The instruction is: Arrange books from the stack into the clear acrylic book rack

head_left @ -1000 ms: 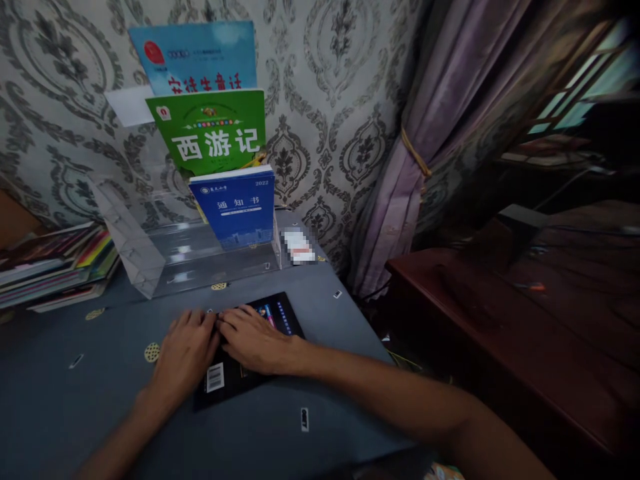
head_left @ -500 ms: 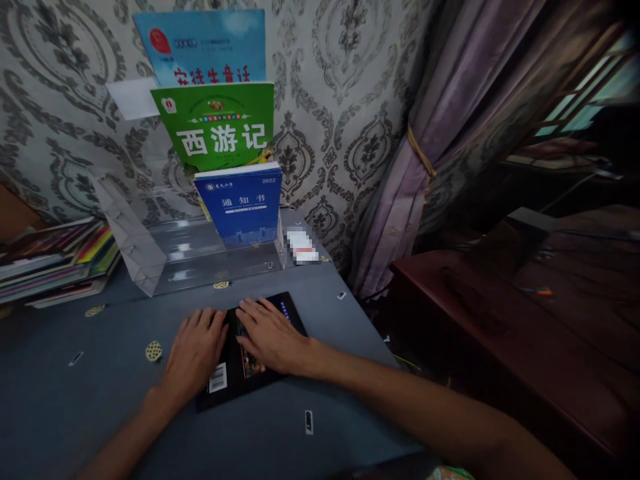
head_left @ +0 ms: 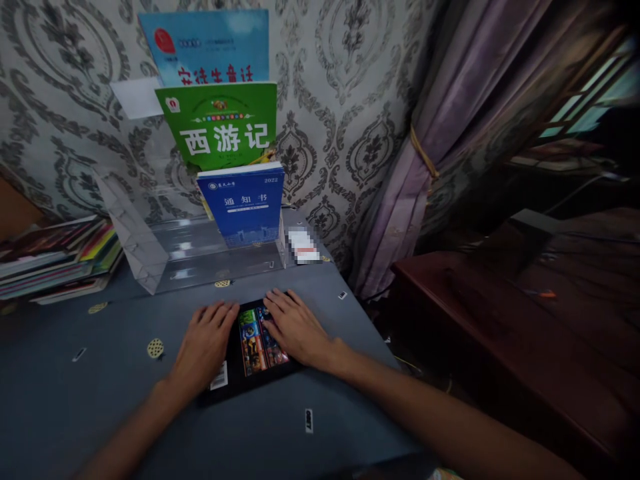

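The right hand [head_left: 299, 333] has slid toward the right edge of the black book [head_left: 235, 385], baring more cover pictures [head_left: 253, 343], while the left hand [head_left: 204, 341] rests along its left edge, both hands' fingers extended and gripping nothing, the book lying flat near the surface's [head_left: 125, 393] right edge.

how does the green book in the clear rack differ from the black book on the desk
The green book stands nearly upright, while the black book lies flat. The green book has large white characters; the black book shows a barcode and colourful pictures. Hands rest on the black book, none on the green book.
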